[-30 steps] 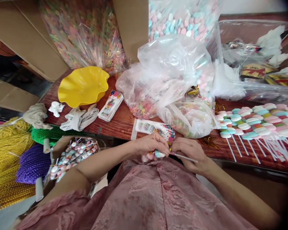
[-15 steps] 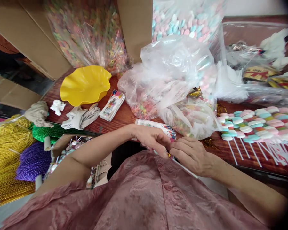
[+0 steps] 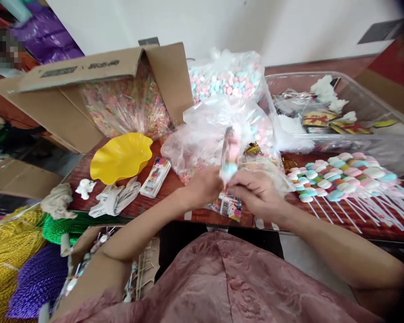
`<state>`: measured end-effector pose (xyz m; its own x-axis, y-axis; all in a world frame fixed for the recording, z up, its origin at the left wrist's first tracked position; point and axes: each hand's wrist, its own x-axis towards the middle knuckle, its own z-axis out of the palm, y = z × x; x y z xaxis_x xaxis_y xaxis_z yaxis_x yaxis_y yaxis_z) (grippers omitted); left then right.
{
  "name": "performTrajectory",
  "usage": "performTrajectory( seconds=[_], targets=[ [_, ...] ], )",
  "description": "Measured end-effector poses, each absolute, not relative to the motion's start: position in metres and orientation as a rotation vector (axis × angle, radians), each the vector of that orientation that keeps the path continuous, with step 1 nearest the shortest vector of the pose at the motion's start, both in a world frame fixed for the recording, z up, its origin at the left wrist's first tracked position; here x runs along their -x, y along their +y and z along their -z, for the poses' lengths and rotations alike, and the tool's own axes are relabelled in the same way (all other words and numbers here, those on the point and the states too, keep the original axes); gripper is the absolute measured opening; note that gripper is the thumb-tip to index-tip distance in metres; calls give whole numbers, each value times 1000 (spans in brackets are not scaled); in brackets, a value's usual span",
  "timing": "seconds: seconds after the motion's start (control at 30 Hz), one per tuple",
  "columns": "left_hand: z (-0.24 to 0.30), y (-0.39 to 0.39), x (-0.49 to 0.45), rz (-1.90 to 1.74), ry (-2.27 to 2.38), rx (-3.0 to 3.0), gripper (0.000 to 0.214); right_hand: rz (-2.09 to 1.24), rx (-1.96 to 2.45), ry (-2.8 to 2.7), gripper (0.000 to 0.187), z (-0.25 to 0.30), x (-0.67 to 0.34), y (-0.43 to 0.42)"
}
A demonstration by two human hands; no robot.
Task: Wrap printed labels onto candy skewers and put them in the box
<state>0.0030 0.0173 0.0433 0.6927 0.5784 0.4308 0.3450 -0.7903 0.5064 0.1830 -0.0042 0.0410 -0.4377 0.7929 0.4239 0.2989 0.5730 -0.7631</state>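
Observation:
A candy skewer [image 3: 230, 150] in a clear wrapper, pink and pale blue, points upward in front of me, smeared by motion. My left hand [image 3: 204, 186] is closed at the left side of its lower end. From the right, my right hand [image 3: 257, 192] pinches the wrapper's lower end between thumb and fingers. Beneath my hands, printed wrapper bags [image 3: 227, 207] lie near the table's front edge. To the right rests a pile of candy skewers [image 3: 350, 176] in pink, white and blue on white sticks. The lower part of the held stick is hidden.
Clear plastic bags [image 3: 218, 116] of candy fill the middle back. A yellow wavy bowl [image 3: 121, 157], a packet stack [image 3: 155, 177] and white gloves [image 3: 115, 197] lie left. A clear bin [image 3: 350, 80] stands back right. Gold, green and purple cords [image 3: 37, 278] hang lower left.
Both hands have risen from close to my lap to above the table, and the wrapped candy skewer now stands upright between them. The view has tilted up, showing more wall.

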Motion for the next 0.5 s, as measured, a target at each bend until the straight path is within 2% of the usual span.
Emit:
performTrajectory(
  seconds=[0.1, 0.17, 0.23, 0.33, 0.4, 0.5],
  targets=[
    [-39, 38, 6, -1180, 762, -2251, 38, -1179, 882, -1889, 17, -27, -171, -9],
    [-39, 38, 10, -1344, 762, -2111, 55, -1197, 941, -1735, 17, -21, -166, -5],
    [-36, 31, 13, -1330, 727, -1877, 69, -1098, 947, -1573, 18, -22, -163, 1],
    [-25, 19, 18, -1048, 624, -1484, 76, -984, 898, -1440, 17, -27, -153, 1],
    [-20, 13, 24, -932, 640, -1335, 75, -939, 876, -1443, 16, -24, -143, -3],
    [-15, 2, 33, -929, 779, -1369, 51, -1022, 864, -1398, 16, -11, -129, -9]
  ],
)
